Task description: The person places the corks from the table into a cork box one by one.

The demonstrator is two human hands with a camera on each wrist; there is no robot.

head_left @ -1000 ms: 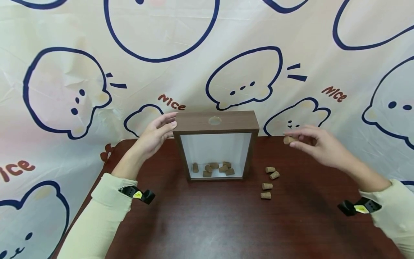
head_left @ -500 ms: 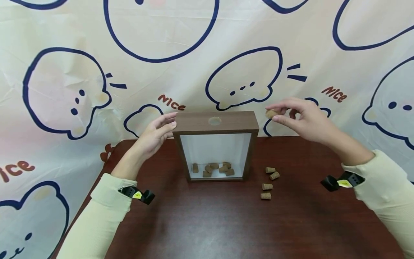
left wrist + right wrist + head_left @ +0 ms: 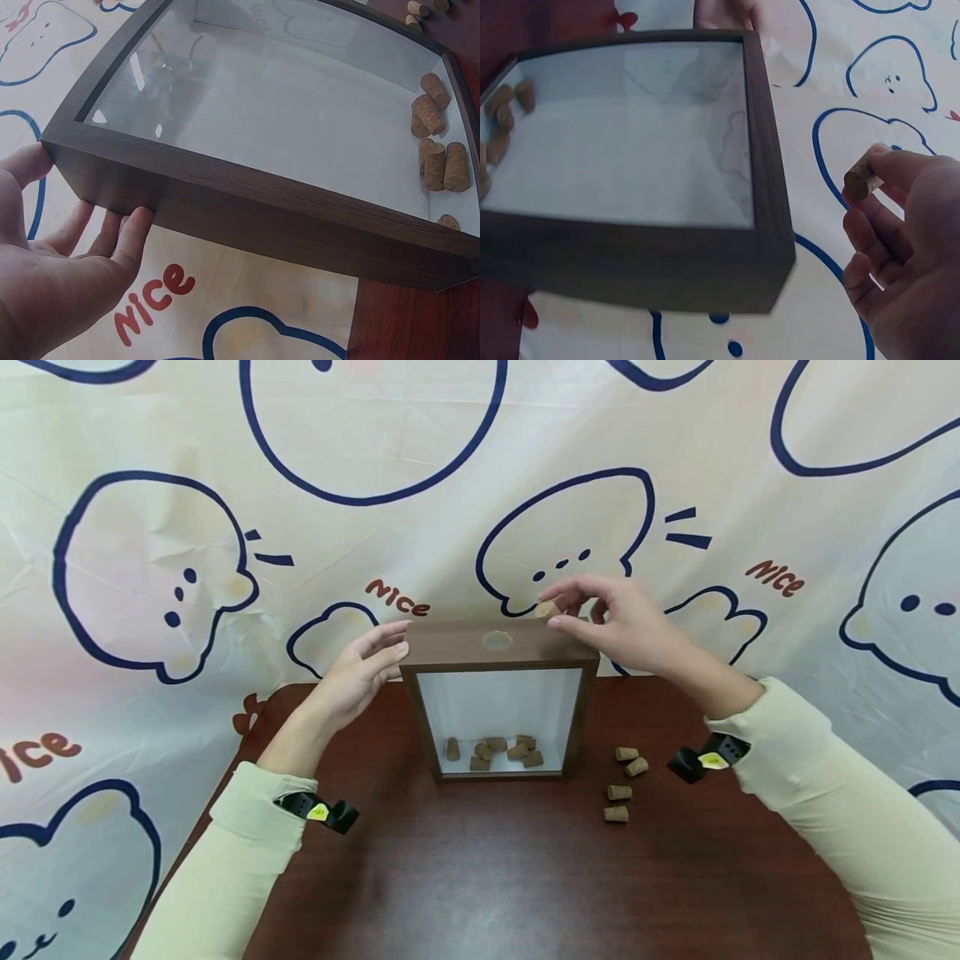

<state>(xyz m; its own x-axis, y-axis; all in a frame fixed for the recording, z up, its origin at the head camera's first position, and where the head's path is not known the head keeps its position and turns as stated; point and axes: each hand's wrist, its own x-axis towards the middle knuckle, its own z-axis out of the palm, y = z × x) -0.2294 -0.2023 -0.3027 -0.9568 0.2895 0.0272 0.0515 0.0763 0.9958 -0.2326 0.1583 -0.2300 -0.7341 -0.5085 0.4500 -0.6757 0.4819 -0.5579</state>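
Observation:
My right hand point(image 3: 622, 618) pinches a cork point(image 3: 546, 610) between thumb and fingertips, just above the right part of the box top. The right wrist view shows that same cork point(image 3: 861, 180) tilted in the fingers. A brown wooden frame box point(image 3: 547, 643) with a clear front stands upright, with a round hole point(image 3: 497, 641) in its top. Several corks point(image 3: 517, 750) lie inside on its floor. My left hand point(image 3: 360, 668) holds the box's upper left corner; in the left wrist view the thumb and fingertips point(image 3: 135, 229) touch opposite edges of the side panel.
Several loose corks point(image 3: 618, 792) lie on the dark red-brown table point(image 3: 480, 868), right of the box. A cloth point(image 3: 420, 543) printed with blue cartoon outlines hangs behind the table and along its left side. A strap with a small camera point(image 3: 708, 758) sits on each wrist.
My right hand has carried the cork leftward and up from beyond the table's right side to over the box top. The left hand and box have stayed in place.

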